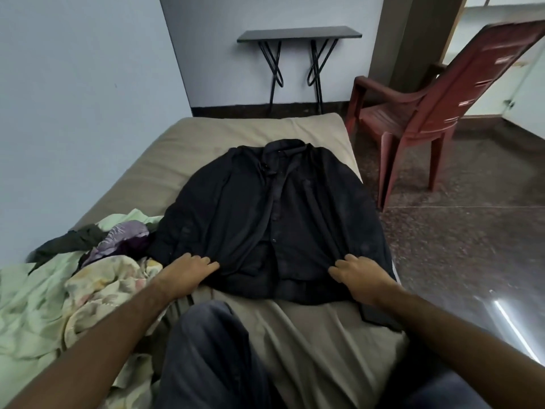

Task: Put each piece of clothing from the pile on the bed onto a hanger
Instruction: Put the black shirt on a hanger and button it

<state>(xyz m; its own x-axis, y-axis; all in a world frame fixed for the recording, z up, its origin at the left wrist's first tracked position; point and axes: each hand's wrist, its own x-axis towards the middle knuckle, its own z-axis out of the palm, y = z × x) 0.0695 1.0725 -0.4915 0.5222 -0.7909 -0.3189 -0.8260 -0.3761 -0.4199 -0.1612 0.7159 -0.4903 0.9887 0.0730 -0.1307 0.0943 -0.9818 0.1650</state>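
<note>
A black button-up shirt [274,219] lies spread flat on the bed [224,134], collar pointing away from me. My left hand [188,274] grips the shirt's lower left hem, fingers curled into the fabric. My right hand [361,276] grips the lower right hem the same way. A pile of clothes [88,267] lies at the left of the bed: pale green, floral, purple and dark pieces. No hanger shows in the head view.
My knee in dark trousers [212,358] rests on the bed at the bottom. A red plastic chair [427,113] stands on the floor to the right. A small black folding table [299,35] stands against the far wall.
</note>
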